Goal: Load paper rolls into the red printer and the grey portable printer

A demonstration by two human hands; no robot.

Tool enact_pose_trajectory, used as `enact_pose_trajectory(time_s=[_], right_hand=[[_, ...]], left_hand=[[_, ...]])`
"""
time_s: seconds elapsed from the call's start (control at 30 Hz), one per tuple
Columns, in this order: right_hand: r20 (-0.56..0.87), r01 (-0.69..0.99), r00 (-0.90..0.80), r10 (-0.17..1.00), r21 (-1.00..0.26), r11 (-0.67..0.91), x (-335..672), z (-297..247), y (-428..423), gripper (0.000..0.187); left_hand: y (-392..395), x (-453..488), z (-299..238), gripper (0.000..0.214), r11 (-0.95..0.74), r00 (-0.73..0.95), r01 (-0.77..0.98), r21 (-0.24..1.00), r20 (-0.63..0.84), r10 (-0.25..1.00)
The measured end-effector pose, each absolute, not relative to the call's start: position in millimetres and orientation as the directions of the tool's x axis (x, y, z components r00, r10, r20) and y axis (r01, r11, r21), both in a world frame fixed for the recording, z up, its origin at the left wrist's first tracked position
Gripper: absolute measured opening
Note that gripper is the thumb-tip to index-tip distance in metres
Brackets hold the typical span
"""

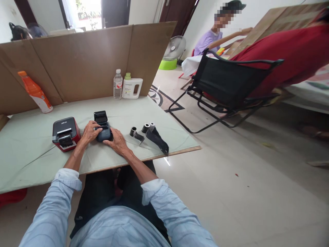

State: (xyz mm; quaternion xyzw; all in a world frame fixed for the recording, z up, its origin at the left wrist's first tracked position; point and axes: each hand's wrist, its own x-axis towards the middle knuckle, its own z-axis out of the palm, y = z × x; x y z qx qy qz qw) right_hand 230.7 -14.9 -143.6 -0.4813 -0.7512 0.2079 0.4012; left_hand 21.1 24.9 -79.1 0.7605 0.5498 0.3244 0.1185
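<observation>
A small dark portable printer (104, 134) lies on the table in front of me, its lid (100, 117) raised at the far side. My left hand (89, 132) grips its left side, with fingertips at the opening below the lid. My right hand (118, 141) is curled round the right side and near edge. What lies inside the opening is too small to make out. Left of my hands stands a red and black label printer (66, 132) with a dark strip at its front slot. Several small rolls (146, 128) and a black strip (157, 139) lie to the right.
At the back, a cardboard panel (84, 61) stands behind an orange bottle (36, 92), a clear water bottle (118, 85) and a white jug (132, 88). Right of the table are a black folding chair (218, 79), a fan (174, 48) and two people. Another head shows behind the panel.
</observation>
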Motion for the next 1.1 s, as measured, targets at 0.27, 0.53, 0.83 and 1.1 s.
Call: enact_pose_trajectory(time_s=[0.27, 0.53, 0.83, 1.1], right_hand=[[0.4, 0.555, -0.216, 0.891, -0.7, 0.449, 231.2, -143.3, -15.0, 0.084], [0.411, 0.547, -0.203, 0.889, -0.705, 0.451, 230.6, -144.8, -13.2, 0.085], [0.57, 0.431, -0.135, 0.811, -0.703, 0.566, 229.2, -131.5, -11.6, 0.048], [0.508, 0.569, -0.294, 0.81, -0.588, 0.575, 219.3, -96.7, 22.5, 0.03]], left_hand=[[27.2, 25.0, -74.9, 0.012, -0.365, 0.129, 0.728, 0.581, 0.407, 0.904], [19.7, 31.0, -74.2, 0.015, -0.432, 0.184, 0.697, 0.572, 0.441, 0.879], [12.3, 27.1, -83.7, 0.014, -0.486, 0.241, 0.705, 0.517, 0.47, 0.849], [12.1, 29.2, -75.5, 0.02, -0.478, 0.24, 0.697, 0.535, 0.453, 0.858]])
